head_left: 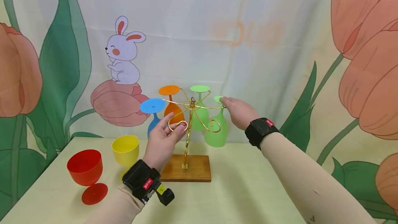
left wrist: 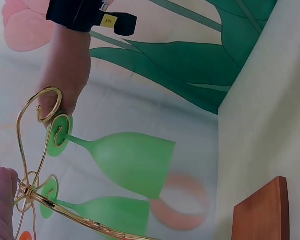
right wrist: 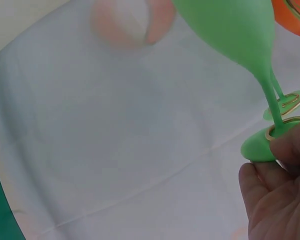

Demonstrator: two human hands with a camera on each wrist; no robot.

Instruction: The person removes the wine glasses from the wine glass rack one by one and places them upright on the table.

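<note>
A gold wire stemware rack (head_left: 187, 141) stands on a wooden base, with goblets hanging upside down by their feet. My left hand (head_left: 163, 142) holds one curled front hook of it between thumb and fingers. On the right, my right hand (head_left: 240, 113) pinches the foot of a green goblet (head_left: 216, 132), whose stem sits in a wire loop. The right wrist view shows the thumb on the stem side of that foot (right wrist: 257, 147). Behind hangs a second green goblet (head_left: 200, 113). An orange goblet (head_left: 174, 111) and a blue goblet (head_left: 153, 105), partly covered by the left hand, hang on the left.
On the table's left side stand a red goblet (head_left: 84, 168) and a yellow goblet (head_left: 125, 149), both upright; the left wrist partly covers the yellow one. The wooden base (head_left: 196, 168) rests on the pale table (head_left: 248, 189). A printed curtain (head_left: 280, 44) hangs close behind.
</note>
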